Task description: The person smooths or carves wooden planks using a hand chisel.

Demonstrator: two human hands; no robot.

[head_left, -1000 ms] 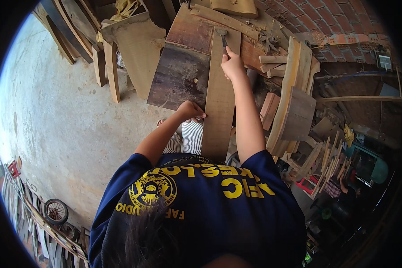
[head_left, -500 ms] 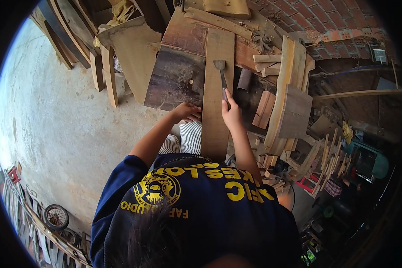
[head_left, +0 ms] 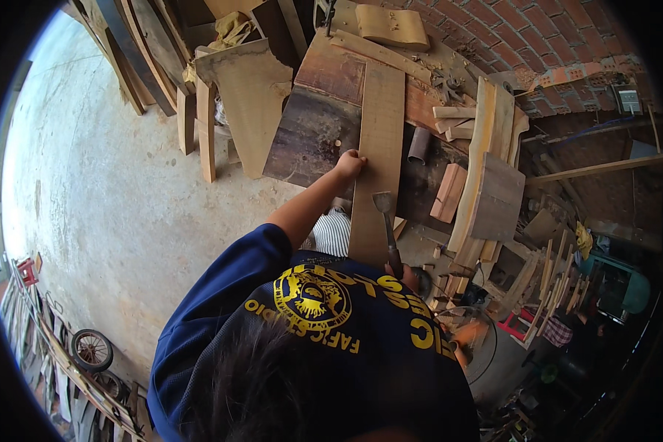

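Head view: our right hand [head_left: 399,269] is mostly hidden by the shirt; its fingers wrap a wide chisel [head_left: 387,225] lying on the long plank [head_left: 379,158]. Left hand [head_left: 350,162], fingers curled, presses the plank's left edge atop the workbench [head_left: 306,136]. Containers: none discernible.

One long pale board [head_left: 379,158] lay lengthwise on one dark workbench [head_left: 309,140] in the upper middle of the frame. One wide-bladed chisel [head_left: 385,214] rested over the board's lower end. One hand [head_left: 350,162] showed, at the board's left edge; the other was hidden. One short grey tube [head_left: 418,145] and one small reddish block [head_left: 448,193] lay right of the board. Two wheels [head_left: 92,350] stood at the lower left. One carved pale piece [head_left: 392,26] sat at the top.
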